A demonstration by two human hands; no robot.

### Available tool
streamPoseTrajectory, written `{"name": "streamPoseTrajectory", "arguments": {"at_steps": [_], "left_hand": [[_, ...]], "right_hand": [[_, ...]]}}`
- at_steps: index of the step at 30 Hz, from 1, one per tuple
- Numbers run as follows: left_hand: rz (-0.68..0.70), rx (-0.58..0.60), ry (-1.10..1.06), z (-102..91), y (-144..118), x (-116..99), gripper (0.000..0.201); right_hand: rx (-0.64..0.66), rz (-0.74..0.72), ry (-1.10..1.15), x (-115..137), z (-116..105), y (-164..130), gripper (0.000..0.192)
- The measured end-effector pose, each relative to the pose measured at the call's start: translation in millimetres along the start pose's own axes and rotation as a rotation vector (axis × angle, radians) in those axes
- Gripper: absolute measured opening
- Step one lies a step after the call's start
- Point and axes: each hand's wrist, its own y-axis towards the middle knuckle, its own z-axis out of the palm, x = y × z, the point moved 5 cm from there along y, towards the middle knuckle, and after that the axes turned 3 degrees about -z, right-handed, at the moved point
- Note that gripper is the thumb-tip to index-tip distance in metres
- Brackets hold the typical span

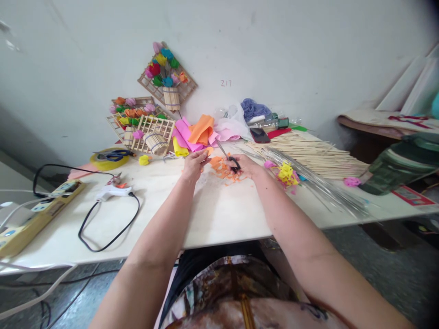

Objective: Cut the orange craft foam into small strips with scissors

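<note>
Scissors [230,161] sit clamped in our right hand [245,167], blades open over orange paper scraps [222,170] mid-table toward the far edge. Our left hand [195,163] pinches a small orange piece. We judge trimming underway; next needs the piece fed between blades.

Scissors [229,160]: handles hidden inside right hand [245,167]. Power strip [20,219] cut off at left edge. Green container [404,167] at right edge blurred, unidentifiable.
</note>
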Motion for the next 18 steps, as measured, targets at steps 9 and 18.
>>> {"name": "streamPoseTrajectory", "arguments": {"at_steps": [9, 18], "left_hand": [[0.085, -0.035, 0.172, -9.6, 0.8, -12.0, 0.040], [0.017, 0.127, 0.174, -2.3, -4.1, -15.1, 0.039]], "right_hand": [[-0.071, 0.024, -0.024, -2.9, 6.3, 2.2, 0.016], [-0.023, -0.031, 0.022, 5.9, 10.3, -3.7, 0.024]]}}
